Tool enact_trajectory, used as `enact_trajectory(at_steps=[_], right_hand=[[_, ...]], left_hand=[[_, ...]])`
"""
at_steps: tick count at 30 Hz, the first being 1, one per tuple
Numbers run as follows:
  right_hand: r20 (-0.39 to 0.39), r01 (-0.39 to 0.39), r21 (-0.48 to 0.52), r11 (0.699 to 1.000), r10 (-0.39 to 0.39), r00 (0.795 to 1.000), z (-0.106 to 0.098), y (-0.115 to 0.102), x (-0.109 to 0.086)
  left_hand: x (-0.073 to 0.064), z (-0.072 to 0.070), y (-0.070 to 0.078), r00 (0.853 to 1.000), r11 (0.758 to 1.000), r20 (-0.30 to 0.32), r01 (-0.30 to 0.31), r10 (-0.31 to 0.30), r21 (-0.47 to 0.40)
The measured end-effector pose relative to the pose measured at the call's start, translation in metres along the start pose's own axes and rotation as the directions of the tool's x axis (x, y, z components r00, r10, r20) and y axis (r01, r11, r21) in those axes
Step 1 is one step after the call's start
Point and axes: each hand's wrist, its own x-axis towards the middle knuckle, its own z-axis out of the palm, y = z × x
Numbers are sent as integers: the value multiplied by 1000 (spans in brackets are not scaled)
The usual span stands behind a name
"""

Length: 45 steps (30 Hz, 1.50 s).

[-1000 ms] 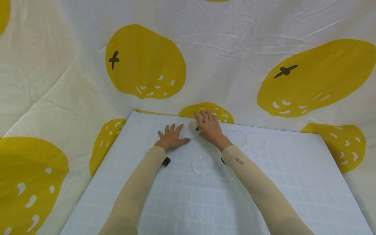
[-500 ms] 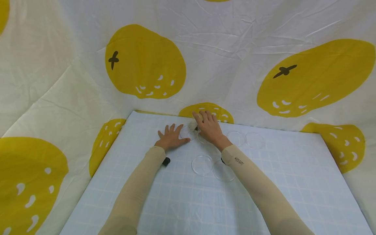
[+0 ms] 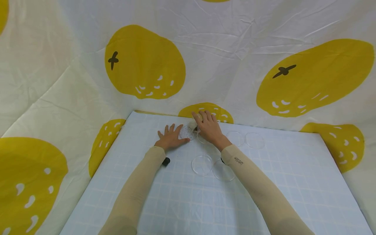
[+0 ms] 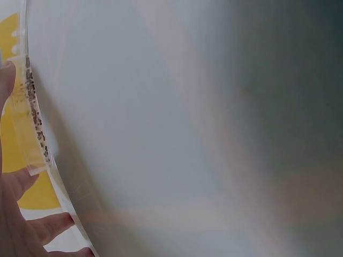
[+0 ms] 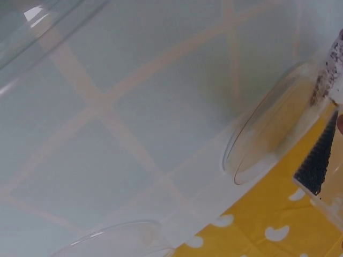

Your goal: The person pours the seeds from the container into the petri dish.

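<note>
My left hand (image 3: 171, 138) lies with fingers spread on the cloth, thumb and forefinger at the rim of a clear petri dish (image 3: 186, 134). Dark grains are scattered over that dish's bottom; its clear side wall (image 4: 27, 131) shows in the left wrist view between thumb and forefinger. My right hand (image 3: 209, 128) grips a tilted clear container just over the dish's right side. Black grains (image 5: 317, 163) are banked in a corner of this clear plastic container (image 5: 333, 179) in the right wrist view. The palm and fingers hide most of the container from the head view.
A second petri dish (image 3: 201, 138) lies partly under the right hand. Two more dishes (image 3: 236, 146) (image 3: 255, 148) lie to its right. Nearer me are another dish (image 3: 201, 175) and one partly behind the right sleeve (image 3: 224, 180). A printed curtain (image 3: 223, 81) rises at the table's back edge.
The dish by the left hand looked almost bare a second ago; dark grains have spread over its bottom from the tilted container. Both hands stay nearly in place.
</note>
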Motion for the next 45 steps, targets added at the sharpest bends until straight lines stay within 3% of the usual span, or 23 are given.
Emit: enact_trajectory(at_steps=[11, 29, 45], right_hand=[[-25, 12, -17, 1000, -13, 1000, 0, -2, 0], [6, 1, -29, 1000, 0, 1000, -4, -2, 0], [-98, 36, -44, 998, -40, 994, -1, -3, 1]], left_hand=[[-4, -3, 3, 1000, 1000, -5, 7, -7, 6], [-4, -4, 3, 1000, 1000, -8, -2, 2, 7], [-3, -3, 2, 1000, 1000, -2, -4, 4, -1]])
